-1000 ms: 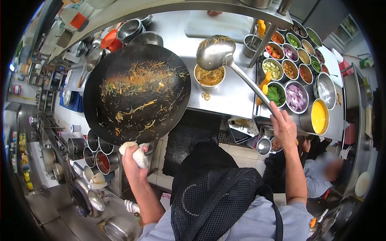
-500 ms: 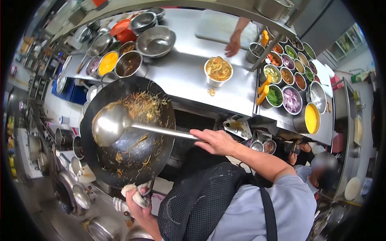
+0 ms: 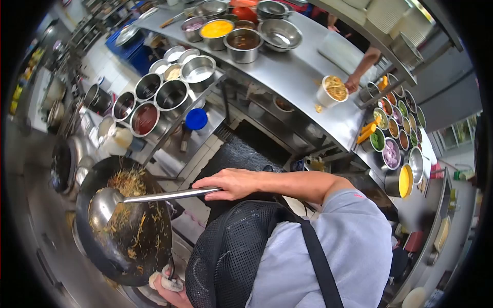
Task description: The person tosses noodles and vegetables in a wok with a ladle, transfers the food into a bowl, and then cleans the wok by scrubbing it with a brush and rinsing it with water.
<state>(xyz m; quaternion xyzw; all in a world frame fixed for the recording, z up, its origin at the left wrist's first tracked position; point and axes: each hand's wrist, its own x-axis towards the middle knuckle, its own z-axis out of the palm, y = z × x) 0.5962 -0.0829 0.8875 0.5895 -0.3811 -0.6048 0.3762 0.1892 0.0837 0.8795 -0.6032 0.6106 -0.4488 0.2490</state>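
Observation:
My right hand (image 3: 230, 184) is closed around the long metal handle of a ladle (image 3: 104, 206). The ladle's bowl rests inside a dark wok (image 3: 94, 249), against scattered strands of noodles (image 3: 127, 182). With my left hand (image 3: 173, 294), low in the view, I grip the wok's handle through a pale folded cloth (image 3: 167, 282). The wok is tilted, at the lower left over the stove area. On the counter, a white tub (image 3: 326, 96) heaped with noodles leans slightly, and another person's hand (image 3: 353, 82) is at its right side.
The steel counter (image 3: 303, 69) holds a pot of brown sauce (image 3: 243, 46), a pot of yellow liquid (image 3: 216, 29) and metal bowls. Sauce pots, one with red sauce (image 3: 145, 119), stand above the wok. Ingredient containers, including chopped onion (image 3: 391, 154), are at right.
My view has turned. The wok and ladle have moved down and left, away from the counter. The other person's hand has come to the noodle tub, which now leans.

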